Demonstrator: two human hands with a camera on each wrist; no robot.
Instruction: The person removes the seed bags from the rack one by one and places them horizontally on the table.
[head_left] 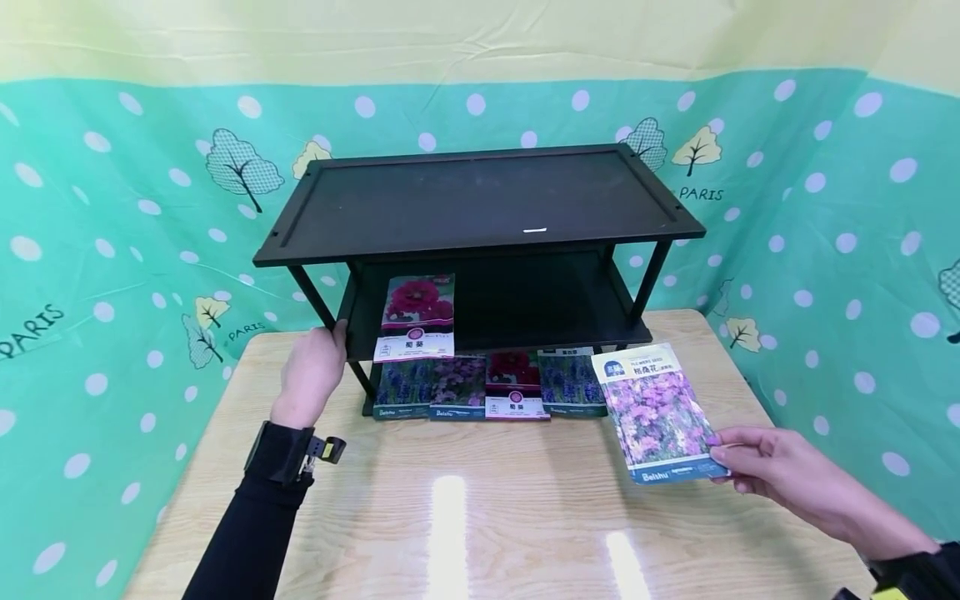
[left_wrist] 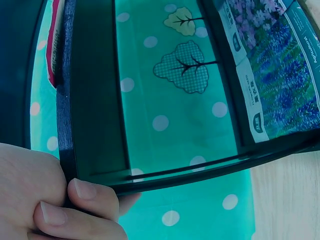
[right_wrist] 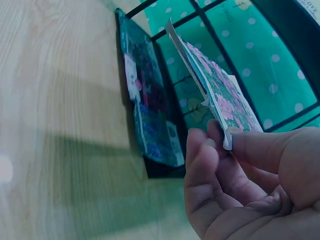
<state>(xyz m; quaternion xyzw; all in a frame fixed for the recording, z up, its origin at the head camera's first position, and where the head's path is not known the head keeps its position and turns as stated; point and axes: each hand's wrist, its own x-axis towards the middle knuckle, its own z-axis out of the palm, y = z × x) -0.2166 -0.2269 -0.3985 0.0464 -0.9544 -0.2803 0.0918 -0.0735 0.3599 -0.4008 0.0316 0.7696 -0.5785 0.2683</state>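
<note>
A black shelf rack (head_left: 487, 204) with stacked tiers stands on the table. My left hand (head_left: 313, 371) grips the left end of its middle tier; in the left wrist view the fingers (left_wrist: 82, 190) curl round the dark frame. My right hand (head_left: 772, 467) pinches the lower right corner of a seed packet (head_left: 656, 412) with pink-purple flowers, held up in front of the rack's right end. On the middle tier, at the left, lies a seed packet with magenta flowers (head_left: 416, 317). Along the bottom tier sit several more packets, among them a blue-flowered one (head_left: 572, 379) at the right.
The rack stands on a light wood table (head_left: 517, 500), whose front part reflects bright light. Behind and beside it hangs a green dotted cloth (head_left: 90, 250) with printed trees. A small white strip (head_left: 535, 230) marks the rack's top panel.
</note>
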